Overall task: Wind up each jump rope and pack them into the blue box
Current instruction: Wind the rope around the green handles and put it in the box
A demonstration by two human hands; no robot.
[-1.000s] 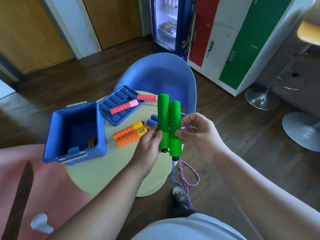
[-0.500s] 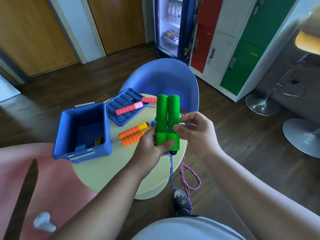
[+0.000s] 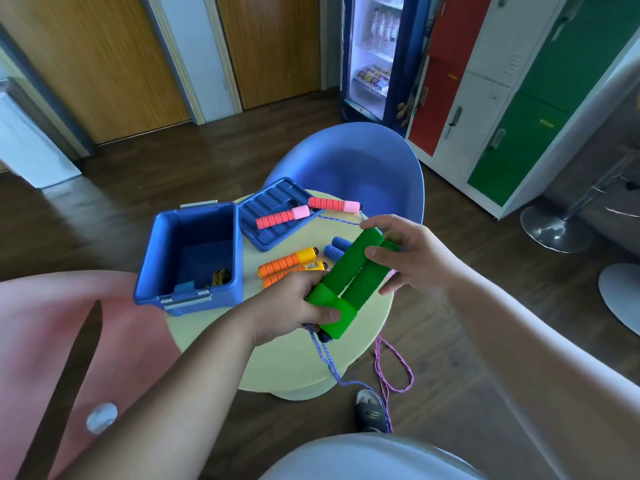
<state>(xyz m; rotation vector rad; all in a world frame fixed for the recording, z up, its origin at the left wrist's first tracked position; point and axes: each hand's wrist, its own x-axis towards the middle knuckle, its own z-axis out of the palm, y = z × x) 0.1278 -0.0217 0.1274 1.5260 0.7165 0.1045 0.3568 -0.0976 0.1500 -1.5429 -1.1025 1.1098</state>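
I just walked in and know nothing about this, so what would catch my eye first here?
Two bright green handles held side by side stand out most. The left hand grips their lower end and the right hand holds their upper end, above a round table. To their left an open blue box stands on the table, with orange handles lying between box and hands.

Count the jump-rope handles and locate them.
8. Two green handles held by the left hand and right hand; two pink handles at the blue lid; two orange handles and two blue handles on the table, the blue partly hidden.
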